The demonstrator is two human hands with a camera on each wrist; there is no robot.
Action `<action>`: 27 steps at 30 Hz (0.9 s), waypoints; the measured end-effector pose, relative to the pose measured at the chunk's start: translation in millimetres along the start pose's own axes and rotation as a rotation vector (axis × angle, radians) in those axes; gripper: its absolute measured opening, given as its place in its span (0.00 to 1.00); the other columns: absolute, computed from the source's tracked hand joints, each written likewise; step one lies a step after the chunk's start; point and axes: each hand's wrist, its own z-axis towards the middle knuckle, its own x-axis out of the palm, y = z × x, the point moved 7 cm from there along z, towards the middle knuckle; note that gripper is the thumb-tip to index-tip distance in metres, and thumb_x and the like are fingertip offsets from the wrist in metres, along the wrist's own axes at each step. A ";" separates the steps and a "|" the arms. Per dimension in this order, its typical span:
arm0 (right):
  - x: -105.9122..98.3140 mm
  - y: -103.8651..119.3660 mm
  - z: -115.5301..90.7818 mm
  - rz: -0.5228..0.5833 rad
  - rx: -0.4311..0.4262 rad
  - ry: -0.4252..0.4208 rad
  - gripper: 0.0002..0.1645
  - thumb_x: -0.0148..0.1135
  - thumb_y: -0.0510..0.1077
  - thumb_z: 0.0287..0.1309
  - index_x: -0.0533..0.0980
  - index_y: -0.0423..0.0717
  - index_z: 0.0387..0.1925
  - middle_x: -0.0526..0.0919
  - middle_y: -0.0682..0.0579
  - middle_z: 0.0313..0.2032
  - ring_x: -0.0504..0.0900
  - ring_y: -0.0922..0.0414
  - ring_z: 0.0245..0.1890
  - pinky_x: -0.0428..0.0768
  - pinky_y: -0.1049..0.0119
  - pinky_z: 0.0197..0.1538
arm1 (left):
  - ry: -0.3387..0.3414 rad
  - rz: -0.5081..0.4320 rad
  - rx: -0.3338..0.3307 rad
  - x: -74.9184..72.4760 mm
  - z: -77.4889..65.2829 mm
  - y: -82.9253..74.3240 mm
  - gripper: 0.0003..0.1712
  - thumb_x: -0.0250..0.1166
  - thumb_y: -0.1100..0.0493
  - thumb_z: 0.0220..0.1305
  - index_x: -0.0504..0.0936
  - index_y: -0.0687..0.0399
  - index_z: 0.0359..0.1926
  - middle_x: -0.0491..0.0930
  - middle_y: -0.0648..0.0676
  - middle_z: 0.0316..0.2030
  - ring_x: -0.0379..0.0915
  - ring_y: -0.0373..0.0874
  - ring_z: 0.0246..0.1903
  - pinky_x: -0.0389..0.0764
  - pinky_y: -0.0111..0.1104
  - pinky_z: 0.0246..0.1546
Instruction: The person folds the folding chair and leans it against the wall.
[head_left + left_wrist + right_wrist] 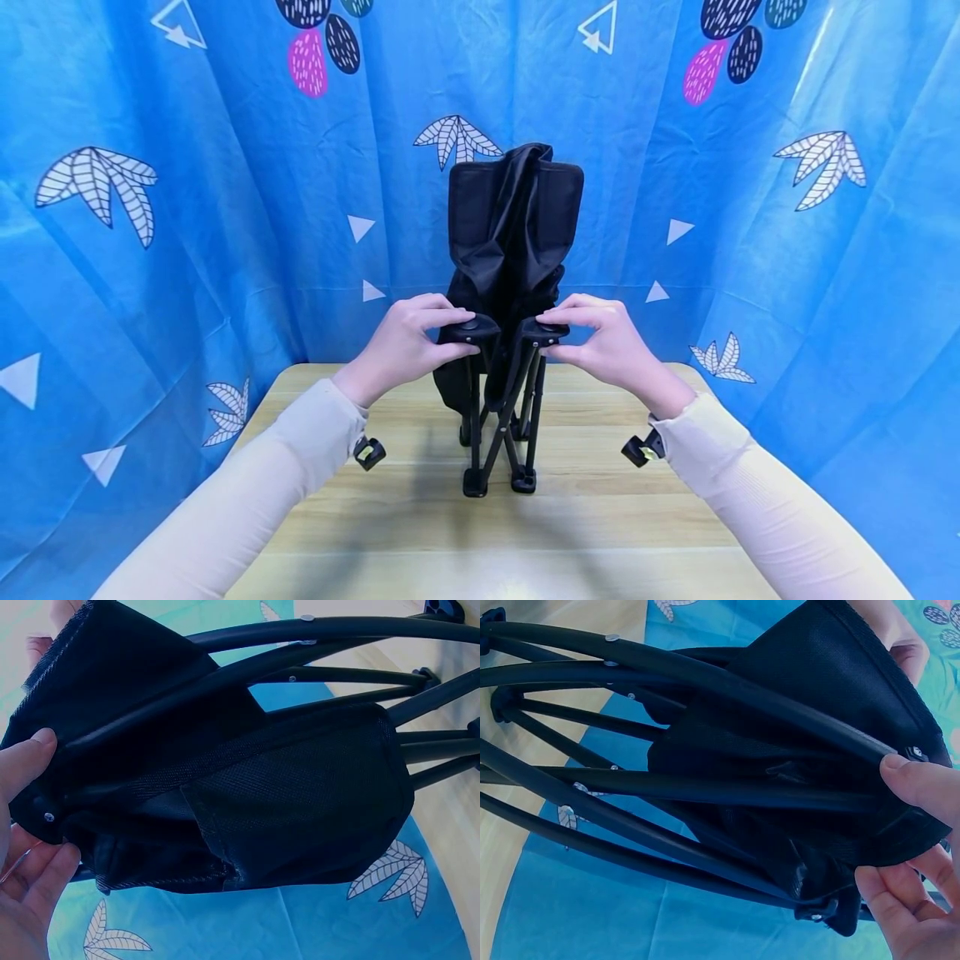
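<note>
The black folding chair point(517, 225) stands partly folded on the surface point(360, 500), left hand point(411, 337) and right hand point(606, 340) each pinching a near corner, fingers closed against thumbs. I'd call this the gripping step; moving those corners calls for even effort.

Pale, creased left sleeve point(262, 467) here, matching right sleeve point(780, 492) there, both long! Bare left hand point(408, 337), bare right hand point(603, 337); and look, a small black camera point(377, 455) at each cuff point(345, 412), its yellow-green patch point(367, 453) possibly a label.
</note>
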 end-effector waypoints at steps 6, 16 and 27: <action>0.5 0.2 1.0 0.004 0.018 0.013 0.24 0.85 0.31 0.51 0.91 0.42 0.52 0.91 0.49 0.43 0.86 0.53 0.41 0.80 0.67 0.41 | 0.005 -0.001 0.000 1.1 2.0 -2.7 0.23 0.86 0.59 0.56 0.94 0.57 0.53 0.87 0.53 0.37 0.82 0.53 0.34 0.79 0.36 0.33; 1.1 1.6 2.8 0.003 0.008 0.018 0.23 0.85 0.31 0.52 0.91 0.41 0.52 0.91 0.48 0.43 0.85 0.52 0.40 0.79 0.66 0.40 | -0.004 0.007 0.018 2.7 4.9 -5.4 0.23 0.87 0.59 0.55 0.94 0.57 0.53 0.87 0.52 0.36 0.82 0.51 0.34 0.79 0.35 0.33; 2.5 2.1 5.0 -0.005 -0.016 0.012 0.23 0.85 0.32 0.51 0.91 0.41 0.51 0.91 0.48 0.42 0.83 0.53 0.38 0.77 0.66 0.38 | -0.008 0.019 0.025 5.4 7.8 -9.5 0.23 0.87 0.58 0.55 0.94 0.57 0.52 0.86 0.52 0.35 0.81 0.50 0.32 0.78 0.36 0.32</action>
